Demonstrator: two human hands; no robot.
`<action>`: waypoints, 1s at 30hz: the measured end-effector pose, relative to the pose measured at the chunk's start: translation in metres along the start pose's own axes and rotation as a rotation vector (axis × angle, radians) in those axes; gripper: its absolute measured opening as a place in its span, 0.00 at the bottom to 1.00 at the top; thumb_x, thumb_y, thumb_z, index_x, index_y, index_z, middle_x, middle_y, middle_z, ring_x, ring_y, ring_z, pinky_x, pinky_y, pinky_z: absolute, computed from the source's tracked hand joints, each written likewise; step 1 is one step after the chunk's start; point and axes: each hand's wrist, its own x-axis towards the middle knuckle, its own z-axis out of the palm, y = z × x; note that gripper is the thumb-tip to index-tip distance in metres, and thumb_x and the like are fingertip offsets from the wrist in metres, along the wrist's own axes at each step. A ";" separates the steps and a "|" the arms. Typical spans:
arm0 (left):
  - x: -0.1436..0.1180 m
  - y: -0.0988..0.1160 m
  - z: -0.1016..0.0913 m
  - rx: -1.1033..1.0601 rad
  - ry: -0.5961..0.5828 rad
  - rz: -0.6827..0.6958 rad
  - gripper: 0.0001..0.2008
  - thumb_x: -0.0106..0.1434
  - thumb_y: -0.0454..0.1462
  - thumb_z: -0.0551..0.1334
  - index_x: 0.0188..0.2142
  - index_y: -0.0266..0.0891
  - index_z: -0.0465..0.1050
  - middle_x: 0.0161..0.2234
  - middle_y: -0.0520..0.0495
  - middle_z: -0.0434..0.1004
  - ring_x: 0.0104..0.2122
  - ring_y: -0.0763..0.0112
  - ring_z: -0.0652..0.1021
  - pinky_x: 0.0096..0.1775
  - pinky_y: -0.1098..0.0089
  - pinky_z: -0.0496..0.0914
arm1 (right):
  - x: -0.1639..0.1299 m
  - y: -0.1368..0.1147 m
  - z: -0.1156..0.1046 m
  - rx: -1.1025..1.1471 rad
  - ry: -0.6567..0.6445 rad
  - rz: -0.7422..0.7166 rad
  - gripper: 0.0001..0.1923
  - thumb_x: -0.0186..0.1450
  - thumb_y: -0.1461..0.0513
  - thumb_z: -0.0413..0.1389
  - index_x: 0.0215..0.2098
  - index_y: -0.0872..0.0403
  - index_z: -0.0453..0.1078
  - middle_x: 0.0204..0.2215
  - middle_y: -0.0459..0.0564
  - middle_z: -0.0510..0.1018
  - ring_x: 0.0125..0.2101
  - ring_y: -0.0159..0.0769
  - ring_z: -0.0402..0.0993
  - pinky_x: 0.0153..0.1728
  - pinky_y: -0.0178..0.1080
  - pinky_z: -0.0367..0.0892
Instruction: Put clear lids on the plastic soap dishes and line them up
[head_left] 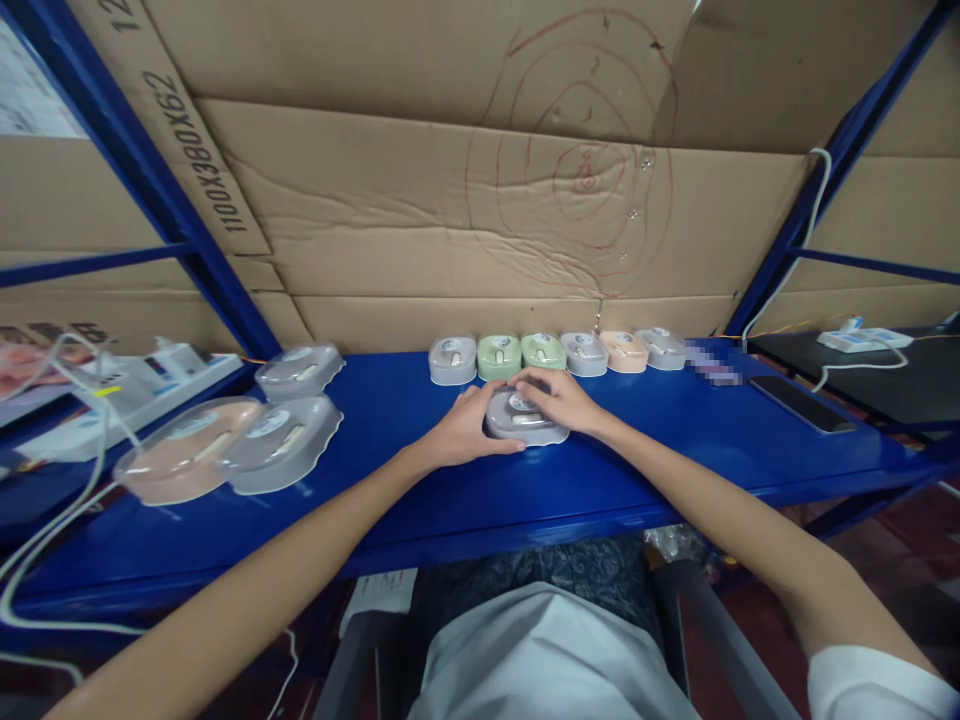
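Note:
A grey plastic case with a clear lid and a round label [534, 428] rests on the blue table in front of me. My left hand [471, 428] wraps around its left side, with the thumb along the front edge. Across the top and right side lies my right hand [559, 398], its fingers bent over the lid near the label. Just behind stands a row of similar small cases: a grey one [452, 360], a green one [499, 356], another green one [544, 352] and more to the right.
Larger-looking cases, one peach [180, 470] and two grey [281, 455], sit at the left beside a white power strip [150, 390] with cables. A dark phone [801, 404] lies at the right. Cardboard [390, 220] walls the back, and blue posts [217, 270] frame the table.

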 end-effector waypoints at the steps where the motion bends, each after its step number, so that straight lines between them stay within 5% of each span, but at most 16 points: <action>1: 0.000 0.000 0.000 0.008 -0.001 0.004 0.52 0.56 0.57 0.75 0.71 0.41 0.59 0.65 0.33 0.70 0.64 0.37 0.70 0.63 0.43 0.65 | 0.000 0.002 0.001 0.022 0.022 0.013 0.15 0.75 0.51 0.55 0.47 0.51 0.80 0.46 0.50 0.87 0.47 0.42 0.82 0.52 0.46 0.72; 13: -0.005 0.004 -0.001 0.096 -0.028 0.028 0.54 0.59 0.61 0.72 0.75 0.43 0.51 0.72 0.31 0.60 0.70 0.34 0.64 0.67 0.38 0.60 | -0.003 0.023 0.011 0.472 0.232 0.343 0.18 0.65 0.47 0.61 0.37 0.52 0.83 0.42 0.52 0.88 0.50 0.46 0.82 0.62 0.51 0.68; 22: -0.015 0.015 -0.010 0.160 -0.050 0.279 0.53 0.64 0.52 0.71 0.78 0.49 0.43 0.76 0.37 0.51 0.75 0.44 0.56 0.73 0.46 0.55 | -0.003 0.026 0.012 0.531 0.260 0.401 0.21 0.61 0.42 0.62 0.29 0.51 0.81 0.35 0.53 0.88 0.45 0.50 0.84 0.57 0.51 0.72; 27: -0.016 0.020 -0.010 0.269 -0.070 0.439 0.39 0.68 0.46 0.69 0.74 0.52 0.57 0.77 0.42 0.50 0.76 0.46 0.55 0.73 0.45 0.55 | -0.003 0.024 0.012 0.510 0.285 0.365 0.21 0.59 0.43 0.64 0.30 0.51 0.81 0.36 0.51 0.88 0.44 0.47 0.83 0.57 0.48 0.71; 30: -0.017 0.022 -0.008 0.325 -0.082 0.508 0.37 0.70 0.40 0.65 0.75 0.48 0.56 0.77 0.41 0.54 0.76 0.50 0.56 0.74 0.45 0.54 | -0.003 0.021 0.011 0.555 0.285 0.383 0.22 0.60 0.42 0.62 0.27 0.51 0.81 0.34 0.51 0.87 0.43 0.46 0.83 0.57 0.47 0.70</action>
